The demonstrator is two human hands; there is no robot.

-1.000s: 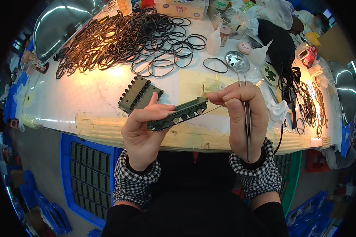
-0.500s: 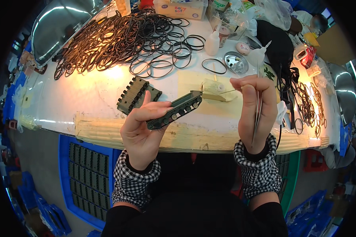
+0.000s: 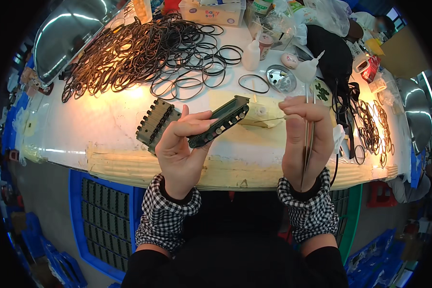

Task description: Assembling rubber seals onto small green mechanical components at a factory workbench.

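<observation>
Up at the far edge of the white worktable (image 3: 96,129), a pale rectangular box (image 3: 215,12) with coloured print is lying beside the sprawling heap of black rubber rings (image 3: 144,48), its top cut off. Nearer, over the table's taped front edge, the left hand (image 3: 180,149) is gripping a dark green toy tank chassis (image 3: 219,121), tilted, while the right hand (image 3: 305,139) is pinching tweezers (image 3: 307,144) and a thin wire (image 3: 269,119) almost too fine to make out.

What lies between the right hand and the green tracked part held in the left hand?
In the head view, a thin pin or wire pinched by the right hand points toward the green tracked part in the left hand; a pale pad lies behind.
</observation>
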